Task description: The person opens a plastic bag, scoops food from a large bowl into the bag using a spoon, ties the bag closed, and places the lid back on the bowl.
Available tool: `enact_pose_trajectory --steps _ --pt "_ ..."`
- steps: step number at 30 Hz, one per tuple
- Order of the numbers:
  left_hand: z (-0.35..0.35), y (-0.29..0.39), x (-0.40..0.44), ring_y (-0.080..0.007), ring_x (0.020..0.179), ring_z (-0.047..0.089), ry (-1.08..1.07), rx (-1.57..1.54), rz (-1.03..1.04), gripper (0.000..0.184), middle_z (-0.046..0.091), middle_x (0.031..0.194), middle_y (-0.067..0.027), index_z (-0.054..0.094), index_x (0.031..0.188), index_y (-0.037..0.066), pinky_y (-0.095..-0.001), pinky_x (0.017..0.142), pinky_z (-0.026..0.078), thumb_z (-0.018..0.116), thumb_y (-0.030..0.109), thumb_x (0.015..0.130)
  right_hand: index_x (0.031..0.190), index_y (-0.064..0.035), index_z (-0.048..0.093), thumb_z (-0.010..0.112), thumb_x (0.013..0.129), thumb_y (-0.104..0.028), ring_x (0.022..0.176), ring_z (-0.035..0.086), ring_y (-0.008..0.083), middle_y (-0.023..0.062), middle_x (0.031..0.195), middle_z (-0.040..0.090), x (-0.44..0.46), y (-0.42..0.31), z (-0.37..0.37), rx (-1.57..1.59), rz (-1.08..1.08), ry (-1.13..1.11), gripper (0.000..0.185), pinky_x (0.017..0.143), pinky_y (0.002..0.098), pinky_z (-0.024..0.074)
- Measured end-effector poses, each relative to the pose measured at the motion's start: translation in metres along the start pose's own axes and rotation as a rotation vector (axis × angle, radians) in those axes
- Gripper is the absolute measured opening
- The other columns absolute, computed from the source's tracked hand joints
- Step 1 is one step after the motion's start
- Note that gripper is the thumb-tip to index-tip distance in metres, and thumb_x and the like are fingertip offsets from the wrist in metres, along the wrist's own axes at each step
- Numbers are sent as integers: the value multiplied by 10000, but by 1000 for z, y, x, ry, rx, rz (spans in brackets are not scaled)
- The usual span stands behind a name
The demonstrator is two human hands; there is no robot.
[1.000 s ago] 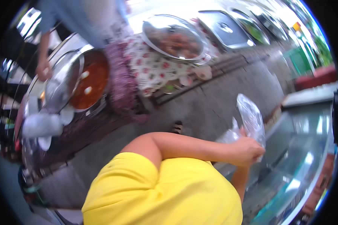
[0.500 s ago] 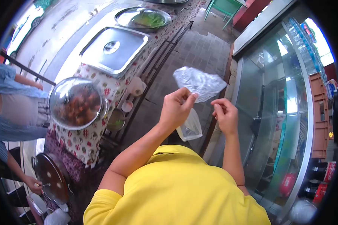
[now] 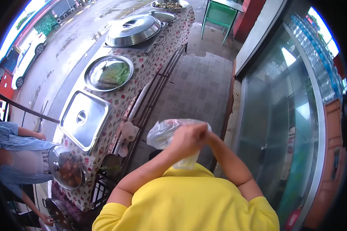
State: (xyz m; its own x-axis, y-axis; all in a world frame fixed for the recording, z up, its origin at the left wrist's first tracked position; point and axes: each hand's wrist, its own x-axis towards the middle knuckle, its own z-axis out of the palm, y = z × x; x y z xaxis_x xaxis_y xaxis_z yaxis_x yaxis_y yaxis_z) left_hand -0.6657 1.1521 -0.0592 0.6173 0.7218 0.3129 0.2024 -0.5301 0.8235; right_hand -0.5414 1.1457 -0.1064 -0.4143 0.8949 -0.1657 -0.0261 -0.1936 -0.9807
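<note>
A clear plastic bag (image 3: 160,134) bunches out to the left of my left hand (image 3: 189,139), whose fingers are closed on it. My right hand (image 3: 206,134) meets the left one from the right, mostly hidden behind it, so its fingers do not show. Below the hands, close to my yellow shirt, hangs the pale lower part of a bag (image 3: 187,161); what is in it I cannot make out.
Left, a patterned table (image 3: 144,63) bears a rectangular lidded tray (image 3: 85,120), a dish of greens (image 3: 108,73) and a domed pan (image 3: 133,30). A co-worker (image 3: 25,161) stands lower left. Right is a glass case (image 3: 273,115); a green chair (image 3: 219,16) stands ahead.
My hands, apart half a second ago, have come together. The bag has moved down and left in view. The view has turned, showing more of the table's far end.
</note>
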Motion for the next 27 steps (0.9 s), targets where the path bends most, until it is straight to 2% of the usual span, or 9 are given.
enact_pose_trajectory --steps 2,3,5,8,12,15,17,21,27 --pt "21 2 30 -309 590 600 -62 -53 171 97 584 645 -130 575 778 42 -376 539 459 646 12 718 1019 -52 580 523 924 -189 931 555 122 39 956 590 20 -6 -26 24 -30 -2 177 873 255 431" --pt "31 -1 43 -308 606 600 -143 -217 186 96 573 655 -140 548 763 20 -369 548 462 638 0 737 1026 -51 578 527 921 -186 938 555 126 41 963 590 32 -8 -40 51 -54 13 179 877 256 430" --pt "51 -19 72 -271 572 593 -217 -246 288 116 566 647 -125 553 835 11 -348 547 459 651 22 773 1039 -48 574 534 914 -180 952 555 133 47 978 589 57 -14 -67 121 -104 95 186 885 260 429" --pt "40 -29 134 -214 639 595 -391 -472 33 195 566 687 -95 545 904 15 -314 607 465 690 38 776 1059 -44 568 546 905 -171 973 556 145 56 999 589 96 -32 -119 238 -191 259 201 897 265 427" --pt "12 -82 241 -133 771 564 -342 -527 34 259 563 816 -44 538 923 35 -262 705 457 727 13 749 1086 -39 559 562 893 -159 1001 556 160 67 1028 588 123 -68 -209 356 -365 478 228 914 272 424" --pt "-16 -127 316 -113 798 544 -243 -712 -147 248 547 857 -16 536 925 41 -255 736 454 703 -25 754 1105 -35 553 573 883 -150 1022 557 171 75 1049 587 121 -105 -271 390 -545 594 251 926 277 422" --pt "-34 -148 368 -106 802 548 -109 -646 -211 153 559 817 -25 543 889 34 -269 732 457 636 -40 793 1119 -33 549 581 877 -145 1036 557 179 81 1064 587 119 -131 -306 390 -681 632 268 934 280 421" --pt "-47 -167 448 -178 794 582 -63 82 -27 113 602 801 -78 567 857 18 -275 734 459 555 -69 786 1145 -27 541 596 864 -133 1064 558 194 92 1092 586 122 -168 -360 327 -870 663 305 951 287 418" --pt "-19 -168 536 -335 881 571 -16 417 292 299 641 942 -132 620 952 15 -370 795 476 514 -111 702 1186 -33 531 651 815 -84 1101 562 249 118 1124 597 162 -177 -400 -195 -722 787 393 990 343 412"
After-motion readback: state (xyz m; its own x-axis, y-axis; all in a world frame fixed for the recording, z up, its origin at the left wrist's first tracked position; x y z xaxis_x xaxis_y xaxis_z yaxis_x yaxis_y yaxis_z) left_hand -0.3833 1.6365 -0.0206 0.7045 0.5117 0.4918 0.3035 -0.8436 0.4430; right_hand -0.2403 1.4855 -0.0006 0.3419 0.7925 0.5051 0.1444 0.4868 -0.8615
